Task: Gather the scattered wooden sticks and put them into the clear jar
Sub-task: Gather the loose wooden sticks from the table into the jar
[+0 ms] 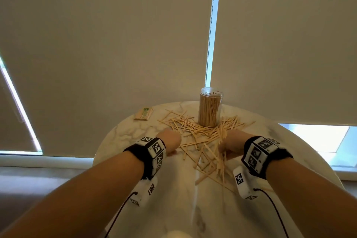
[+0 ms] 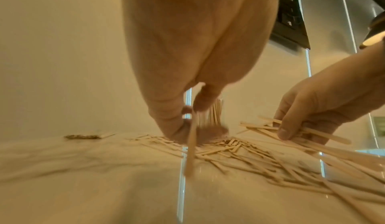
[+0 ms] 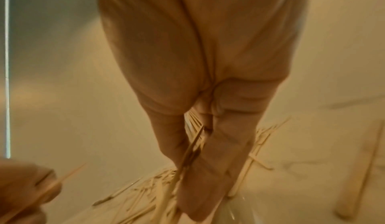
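Observation:
A clear jar (image 1: 211, 109), packed with upright wooden sticks, stands at the far side of the round marble table (image 1: 135, 135). Loose wooden sticks (image 1: 202, 137) lie scattered in front of it and toward the near right. My left hand (image 1: 172, 151) is at the pile's left edge and pinches a single stick (image 2: 191, 150) that hangs down. My right hand (image 1: 225, 152) is over the pile's right part and grips several sticks (image 2: 312, 132) between thumb and fingers (image 3: 210, 178). In the left wrist view the jar (image 2: 212, 115) shows just behind the left fingertips.
A small wrapped bundle of sticks (image 1: 144, 114) lies at the far left of the table. A few stray sticks (image 1: 222, 179) reach toward the near edge. Roller blinds (image 1: 116, 44) hang close behind the table. The table's rim curves away on both sides.

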The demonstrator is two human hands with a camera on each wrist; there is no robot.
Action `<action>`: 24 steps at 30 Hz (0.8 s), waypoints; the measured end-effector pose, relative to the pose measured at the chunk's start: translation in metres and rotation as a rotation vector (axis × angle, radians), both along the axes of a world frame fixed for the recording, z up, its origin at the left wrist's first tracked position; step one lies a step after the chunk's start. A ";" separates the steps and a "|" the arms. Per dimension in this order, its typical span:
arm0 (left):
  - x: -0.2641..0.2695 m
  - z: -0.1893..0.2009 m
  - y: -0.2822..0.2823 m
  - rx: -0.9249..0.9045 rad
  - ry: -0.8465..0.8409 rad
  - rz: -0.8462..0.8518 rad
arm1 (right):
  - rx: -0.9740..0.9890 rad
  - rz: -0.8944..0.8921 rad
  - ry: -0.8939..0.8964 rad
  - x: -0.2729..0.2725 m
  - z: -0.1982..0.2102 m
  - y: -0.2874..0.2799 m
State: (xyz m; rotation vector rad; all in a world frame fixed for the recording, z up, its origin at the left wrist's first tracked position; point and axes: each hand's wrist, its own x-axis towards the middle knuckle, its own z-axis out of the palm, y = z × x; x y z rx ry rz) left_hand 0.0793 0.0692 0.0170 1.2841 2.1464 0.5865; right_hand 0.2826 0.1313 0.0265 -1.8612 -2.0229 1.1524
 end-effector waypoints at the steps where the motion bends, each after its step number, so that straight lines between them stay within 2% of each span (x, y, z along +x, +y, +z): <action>1: 0.000 0.001 0.001 0.089 -0.121 0.056 | 0.049 0.024 0.005 0.004 0.004 -0.004; 3: 0.004 0.005 0.003 0.200 -0.167 0.066 | 0.096 0.090 0.008 0.007 0.007 -0.006; 7: 0.019 0.015 0.002 0.325 -0.163 0.019 | 0.193 0.047 0.248 0.004 0.013 -0.014; 10: 0.034 0.015 -0.002 0.323 -0.222 -0.012 | 0.318 0.082 0.343 -0.003 0.017 -0.018; 12: 0.044 0.010 -0.001 0.273 -0.293 -0.132 | 0.373 0.111 0.368 -0.011 0.020 -0.020; 14: 0.048 0.001 0.007 0.269 -0.439 -0.224 | 0.436 0.167 0.355 -0.022 0.019 -0.023; 16: 0.049 -0.003 0.015 0.335 -0.642 -0.199 | 0.486 0.203 0.337 -0.034 0.016 -0.026; 18: 0.047 0.000 0.019 0.387 -0.765 -0.150 | 0.530 0.201 0.329 -0.042 0.013 -0.029; 21: 0.039 -0.003 0.025 0.480 -0.811 -0.114 | 0.554 0.204 0.348 -0.045 0.015 -0.033; 24: 0.028 -0.001 0.024 0.558 -0.793 -0.008 | 0.499 0.385 0.154 -0.048 0.020 -0.044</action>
